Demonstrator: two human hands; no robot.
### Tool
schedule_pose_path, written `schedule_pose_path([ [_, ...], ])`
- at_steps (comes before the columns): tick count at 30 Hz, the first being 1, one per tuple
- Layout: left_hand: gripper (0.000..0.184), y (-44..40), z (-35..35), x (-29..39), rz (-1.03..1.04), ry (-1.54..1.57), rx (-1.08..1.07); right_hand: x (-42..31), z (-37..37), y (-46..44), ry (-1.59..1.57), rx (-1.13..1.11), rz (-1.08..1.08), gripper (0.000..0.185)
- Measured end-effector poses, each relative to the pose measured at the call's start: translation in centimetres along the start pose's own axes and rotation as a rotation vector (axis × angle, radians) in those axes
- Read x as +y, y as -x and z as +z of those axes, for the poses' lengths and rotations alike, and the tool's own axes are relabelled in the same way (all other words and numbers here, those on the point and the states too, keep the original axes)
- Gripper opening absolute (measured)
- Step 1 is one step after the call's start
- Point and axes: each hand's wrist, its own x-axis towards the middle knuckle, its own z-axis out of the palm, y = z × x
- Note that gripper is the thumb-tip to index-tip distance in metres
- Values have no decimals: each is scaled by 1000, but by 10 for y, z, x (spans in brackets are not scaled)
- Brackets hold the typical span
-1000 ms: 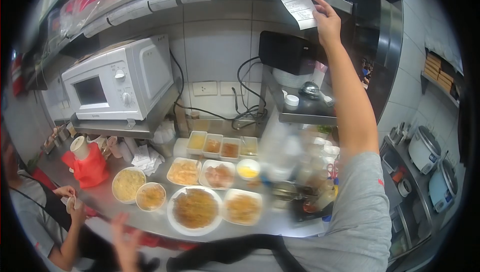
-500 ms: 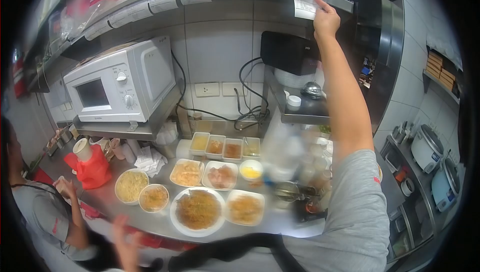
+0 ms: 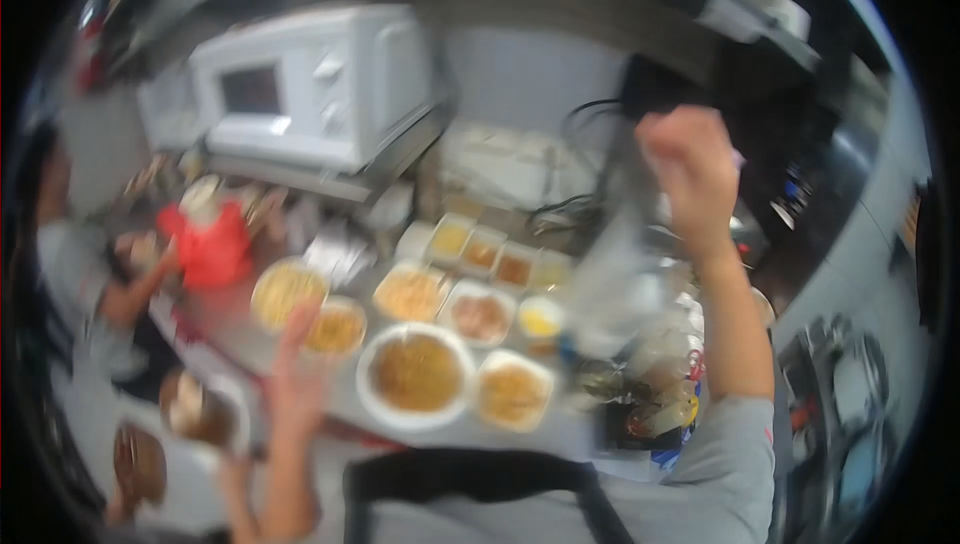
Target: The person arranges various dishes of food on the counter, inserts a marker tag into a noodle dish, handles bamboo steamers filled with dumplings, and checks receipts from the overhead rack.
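My right hand point(image 3: 690, 169) is raised in front of the dark equipment at the right, below the shelf rail. Its fingers are curled and blurred; nothing shows in them. A paper slip point(image 3: 727, 19) hangs from the rail, apart from that hand. My left hand point(image 3: 297, 374) is lifted at the counter's front edge, its blurred fingers stretched upward and holding nothing. Nearest to it are a small round bowl of orange-brown food point(image 3: 335, 327) and a larger bowl of pale shreds point(image 3: 288, 294). A white plate of brown food point(image 3: 415, 374) lies to its right.
A white microwave point(image 3: 310, 89) stands on a shelf. Several food containers, including a square dish point(image 3: 514, 391), fill the counter. A co-worker point(image 3: 85, 284) stands at the left by a red bag point(image 3: 205, 244). Another person's hand seems to be at a bowl point(image 3: 240, 424), lower left.
My right hand has left the slip on the rail and come down. My left hand has risen. The view has swung, and a bowl and other hands now show at lower left.
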Motion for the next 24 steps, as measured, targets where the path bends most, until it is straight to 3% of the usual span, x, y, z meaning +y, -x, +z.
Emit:
schedule_pose_path([
  [2,74,-16,42,47,310,-200,-382,-86,29,32,-386,-447,40,45],
  [3,82,-23,55,60,570,-317,-475,-110,22,36,-495,-633,3,52],
  [4,87,-27,58,59,493,-346,-454,-124,16,34,-584,-810,-43,60],
  [6,96,-27,50,42,325,-415,-388,-95,-7,33,-305,-787,71,58],
  [8,103,-24,34,18,137,-500,-315,-49,-24,45,-116,-513,247,67],
  [10,107,-11,35,3,106,-528,-361,-20,-43,67,89,-503,290,69],
  [12,106,6,42,-6,53,-506,-402,-13,-51,84,-84,-471,388,66],
  [20,102,32,45,-11,-92,-482,-492,-18,-95,113,-45,-512,545,62],
  [21,97,34,46,-14,-86,-473,-486,-22,-102,113,-209,-451,709,62],
  [22,93,38,46,-16,-86,-458,-492,-17,-107,113,-82,-430,505,61],
  [24,86,44,45,-19,-87,-425,-508,-19,-124,114,-165,-425,576,61],
])
